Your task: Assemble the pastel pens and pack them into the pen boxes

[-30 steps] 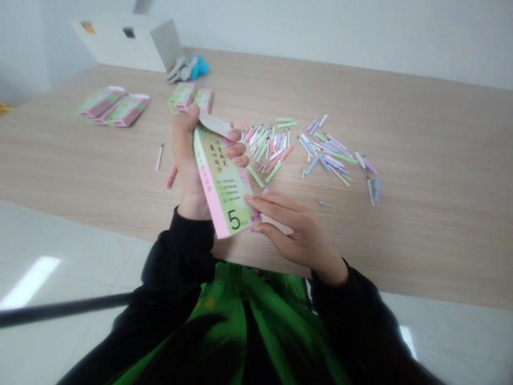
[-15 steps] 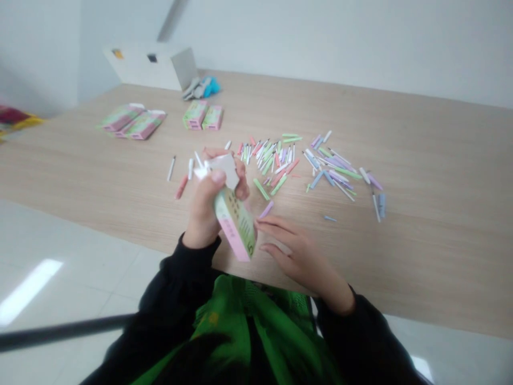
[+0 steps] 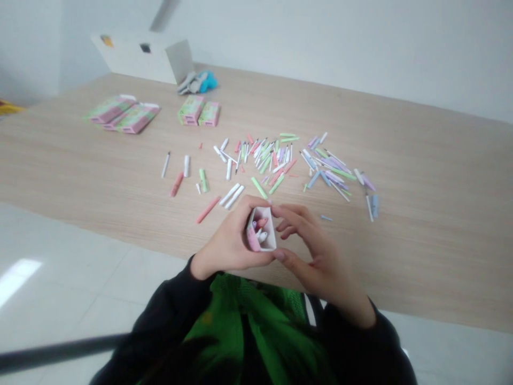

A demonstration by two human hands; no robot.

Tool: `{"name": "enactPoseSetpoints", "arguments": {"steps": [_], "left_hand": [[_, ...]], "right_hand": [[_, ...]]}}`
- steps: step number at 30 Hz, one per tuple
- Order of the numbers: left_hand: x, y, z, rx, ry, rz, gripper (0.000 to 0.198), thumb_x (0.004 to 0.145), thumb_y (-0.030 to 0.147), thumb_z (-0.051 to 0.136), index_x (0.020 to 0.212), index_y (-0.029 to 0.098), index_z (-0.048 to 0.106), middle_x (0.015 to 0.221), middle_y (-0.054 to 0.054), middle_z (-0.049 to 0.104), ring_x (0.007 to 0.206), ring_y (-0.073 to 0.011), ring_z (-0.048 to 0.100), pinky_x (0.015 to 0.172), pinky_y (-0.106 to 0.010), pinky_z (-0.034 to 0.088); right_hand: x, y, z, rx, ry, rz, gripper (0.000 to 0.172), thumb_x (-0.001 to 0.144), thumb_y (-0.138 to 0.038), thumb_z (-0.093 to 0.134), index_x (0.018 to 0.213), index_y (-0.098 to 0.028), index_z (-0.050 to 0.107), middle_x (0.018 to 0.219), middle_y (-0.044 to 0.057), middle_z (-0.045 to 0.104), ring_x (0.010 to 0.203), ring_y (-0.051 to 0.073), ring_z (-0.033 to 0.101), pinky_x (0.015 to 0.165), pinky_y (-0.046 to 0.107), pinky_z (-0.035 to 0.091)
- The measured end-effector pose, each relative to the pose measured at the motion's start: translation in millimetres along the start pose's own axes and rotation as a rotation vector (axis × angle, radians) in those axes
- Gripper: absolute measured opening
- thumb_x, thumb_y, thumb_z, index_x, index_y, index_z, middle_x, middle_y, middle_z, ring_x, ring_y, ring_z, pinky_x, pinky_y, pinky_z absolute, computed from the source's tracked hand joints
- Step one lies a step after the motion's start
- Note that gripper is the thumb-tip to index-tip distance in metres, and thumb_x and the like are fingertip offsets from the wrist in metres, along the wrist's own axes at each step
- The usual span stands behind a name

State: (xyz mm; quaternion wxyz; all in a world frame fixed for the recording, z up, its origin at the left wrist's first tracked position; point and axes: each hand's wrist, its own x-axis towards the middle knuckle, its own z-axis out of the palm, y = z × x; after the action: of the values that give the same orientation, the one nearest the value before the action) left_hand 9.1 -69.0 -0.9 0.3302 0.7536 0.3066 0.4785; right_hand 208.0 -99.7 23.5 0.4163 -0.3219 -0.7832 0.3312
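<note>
My left hand (image 3: 230, 240) is wrapped around a small pink and white cardboard box (image 3: 271, 231). Its open end faces up towards me, and several pens (image 3: 261, 229) with pink, white and lilac ends show inside. On the box's right side is my right hand (image 3: 310, 240), thumb and index finger spread, their tips at the rim's corners; its other fingers are curled. Just beyond the hands lie two white pen barrels (image 3: 232, 195) and a coral pen barrel (image 3: 208, 209).
Loose pen parts (image 3: 268, 155) in several colours are scattered mid-table, with another pile (image 3: 331, 168) to the right. Pink and green boxes (image 3: 138, 117) lie at left, with more boxes (image 3: 192, 109) nearer the middle. Behind are gloves (image 3: 197, 82) and a white carton (image 3: 140, 61).
The box has been turned so its open end faces me; before, its printed side and a white flap showed. My right hand has moved up to the rim.
</note>
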Motion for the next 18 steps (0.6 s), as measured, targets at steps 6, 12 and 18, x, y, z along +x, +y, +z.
{"name": "enactPoseSetpoints", "arguments": {"steps": [6, 12, 18], "left_hand": [[2, -4, -11.0, -0.053, -0.157, 0.002, 0.073, 0.07, 0.038, 0.087, 0.134, 0.024, 0.053, 0.133, -0.011, 0.059, 0.123, -0.032, 0.058, 0.105, -0.046, 0.048], [-5, -2, -9.5, -0.049, -0.139, -0.155, 0.09, 0.064, 0.041, 0.093, 0.14, 0.025, 0.048, 0.135, -0.01, 0.06, 0.115, -0.0296, 0.064, 0.098, -0.041, 0.055], [-9, -4, -6.5, -0.07, -0.101, -0.149, 0.089, 0.065, 0.038, 0.091, 0.142, 0.025, 0.048, 0.137, -0.01, 0.06, 0.123, -0.032, 0.062, 0.102, -0.042, 0.053]], "right_hand": [[6, 2, -3, -0.014, -0.019, 0.029, 0.055, 0.089, -0.028, 0.075, 0.141, -0.03, 0.057, 0.135, 0.009, 0.055, 0.12, 0.023, 0.058, 0.092, 0.037, 0.055], [24, -14, -7, -0.102, 0.071, -0.004, 0.027, 0.086, -0.019, 0.075, 0.112, -0.022, 0.072, 0.108, 0.006, 0.058, 0.1, 0.018, 0.061, 0.087, 0.034, 0.054], [40, -21, 0, -0.053, -0.048, -0.084, 0.01, 0.089, -0.01, 0.068, 0.09, -0.02, 0.068, 0.093, 0.002, 0.064, 0.086, 0.014, 0.063, 0.077, 0.029, 0.054]]}}
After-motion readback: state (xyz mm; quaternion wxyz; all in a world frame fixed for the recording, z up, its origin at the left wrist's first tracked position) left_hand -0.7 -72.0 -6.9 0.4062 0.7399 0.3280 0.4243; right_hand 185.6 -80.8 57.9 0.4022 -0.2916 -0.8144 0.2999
